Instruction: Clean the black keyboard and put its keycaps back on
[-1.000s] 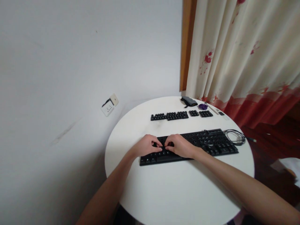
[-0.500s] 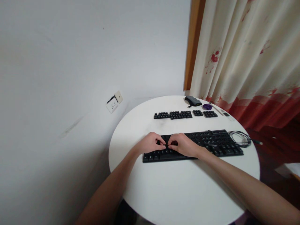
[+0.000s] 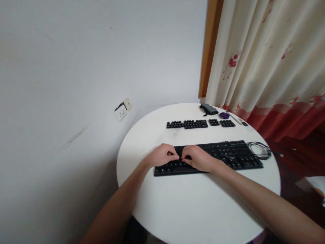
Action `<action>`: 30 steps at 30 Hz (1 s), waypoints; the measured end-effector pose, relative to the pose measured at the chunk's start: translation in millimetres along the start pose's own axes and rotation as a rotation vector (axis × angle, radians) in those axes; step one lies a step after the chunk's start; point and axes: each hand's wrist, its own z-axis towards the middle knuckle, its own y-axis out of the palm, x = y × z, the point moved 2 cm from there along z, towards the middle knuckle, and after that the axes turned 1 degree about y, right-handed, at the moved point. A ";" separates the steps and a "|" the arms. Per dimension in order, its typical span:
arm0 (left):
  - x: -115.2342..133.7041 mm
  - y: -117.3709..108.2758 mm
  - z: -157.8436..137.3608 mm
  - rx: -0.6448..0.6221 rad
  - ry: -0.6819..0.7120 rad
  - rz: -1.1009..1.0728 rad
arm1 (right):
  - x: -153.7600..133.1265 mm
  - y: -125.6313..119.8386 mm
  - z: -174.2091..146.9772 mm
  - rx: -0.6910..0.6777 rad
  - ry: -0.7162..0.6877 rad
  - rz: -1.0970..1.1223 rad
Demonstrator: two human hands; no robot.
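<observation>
A black keyboard (image 3: pixel 247 162) lies across the white round table. Over its left half my left hand (image 3: pixel 162 155) is closed, thumb and fingertips brought together at the keys. My right hand (image 3: pixel 199 158) faces it, also closed in a pinch, its fingertips just beside those of the left. Whatever sits between the fingertips is too small and dark to make out. Several keys show below my hands, while much of the keyboard's middle and right looks to be without keycaps. Loose black keycaps (image 3: pixel 195 124) stand in grouped rows behind the keyboard.
The keyboard's coiled cable (image 3: pixel 264 154) lies at the table's right edge. Towards the back right are a grey-black pouch (image 3: pixel 209 109) and a purple item (image 3: pixel 224 115). A wall with a socket (image 3: pixel 120 113) borders the left; a curtain (image 3: pixel 254 67) hangs at the right.
Both hands stay at nearly the same spot on the keyboard. The fingers of my left hand have drawn slightly closer together. The view has shifted a little.
</observation>
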 end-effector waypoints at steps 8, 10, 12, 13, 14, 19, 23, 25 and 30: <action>0.4 6.2 4.1 0.091 -0.116 -0.043 | -4.3 -12.8 -6.1 -0.062 -0.027 -0.096; 0.9 7.5 5.0 0.077 -0.151 -0.081 | -4.0 -12.4 -6.4 -0.076 -0.023 -0.118; 1.0 8.6 5.7 0.062 -0.193 -0.105 | -4.1 -11.7 -6.1 -0.089 -0.020 -0.146; 0.8 9.0 5.9 0.058 -0.212 -0.111 | -4.3 -11.5 -6.0 -0.094 -0.018 -0.159; 0.4 9.4 6.1 0.060 -0.224 -0.116 | -4.6 -11.6 -5.8 -0.095 -0.014 -0.170; -5.0 11.7 5.9 0.076 -0.237 -0.110 | -6.1 -11.2 -5.9 -0.120 0.005 -0.188; -6.1 12.0 4.7 0.061 -0.214 -0.096 | -4.6 -8.6 -5.4 -0.095 -0.004 -0.174; -3.9 9.8 4.8 0.083 -0.183 -0.092 | -1.4 -8.4 -4.2 -0.062 -0.014 -0.133; -1.7 -3.7 6.4 0.387 -0.116 -0.019 | 15.2 -16.9 -0.7 0.110 0.085 -0.047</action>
